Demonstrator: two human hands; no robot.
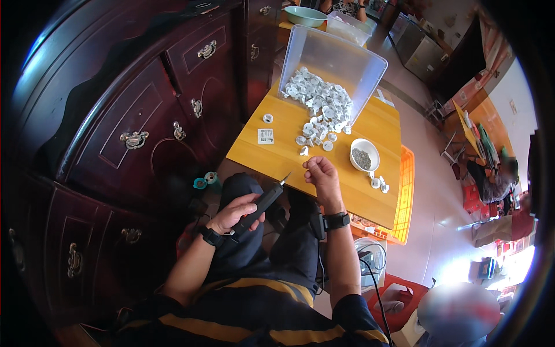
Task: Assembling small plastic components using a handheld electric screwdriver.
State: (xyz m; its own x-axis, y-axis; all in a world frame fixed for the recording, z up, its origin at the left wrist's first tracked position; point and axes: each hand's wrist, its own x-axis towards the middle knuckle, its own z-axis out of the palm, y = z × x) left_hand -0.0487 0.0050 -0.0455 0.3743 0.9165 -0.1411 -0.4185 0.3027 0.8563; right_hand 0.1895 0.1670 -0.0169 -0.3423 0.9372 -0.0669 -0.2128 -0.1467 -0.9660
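My left hand (236, 213) is wrapped round a black electric screwdriver (265, 200), held above my lap with its metal tip tilted up toward the table. Just right of that tip, my right hand (322, 178) is closed in a pinch over the table's near edge. Whatever its fingertips hold is too small to make out. A small white plastic piece (304, 151) lies beyond those fingers. Behind it, many similar white parts (319, 99) spill from a tipped clear plastic bin (332, 51). To the right stands a white bowl (374, 151) of small grey metal bits.
The wooden table (260, 159) also bears a square label card (265, 136), a white ring (267, 118) and several white parts (380, 184) by the bowl. An orange crate (407, 196) stands at its right. Dark wooden cabinets (127, 121) close in the left side. Other people sit farther off.
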